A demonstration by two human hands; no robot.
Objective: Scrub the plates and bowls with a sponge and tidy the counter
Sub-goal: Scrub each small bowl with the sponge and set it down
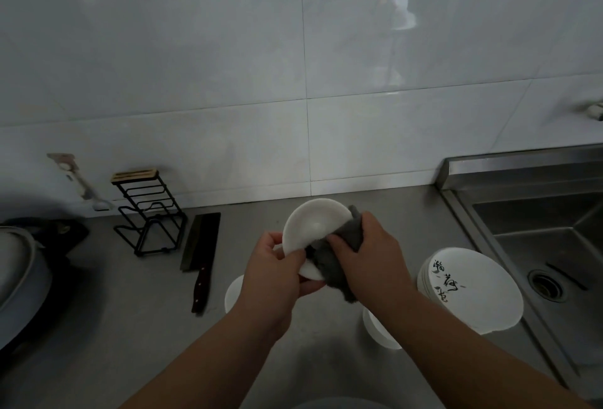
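Plate [310, 226], small, white and round, is held in the air above the steel counter [130, 327], tilted so that its face looks toward the person. The left hand [280, 265] pinches its lower left rim, with the thumb on the front and the other fingers behind. The right hand [368, 252] grips a grey sponge [328, 263] with curled fingers and presses it on the right and lower part of the plate. The sponge thus lies between the right fingers and the glazed face, and the clean-looking part of the plate is up and to the left of them. The next stroke probably must go in that direction while the left hand turns the rim.

The plate looks smooth, hard and glossy, so likely slippery when wet. The sponge looks soft and rough, and it folds around the rim.

A stack of white plates [473, 291] with black calligraphy stands to the right, just beside the steel sink [538, 245]. Two white bowls [233, 294] [378, 327] are partly hidden under the forearms. A cleaver [202, 242] with a dark handle lies flat to the left, near a black wire rack [150, 213].
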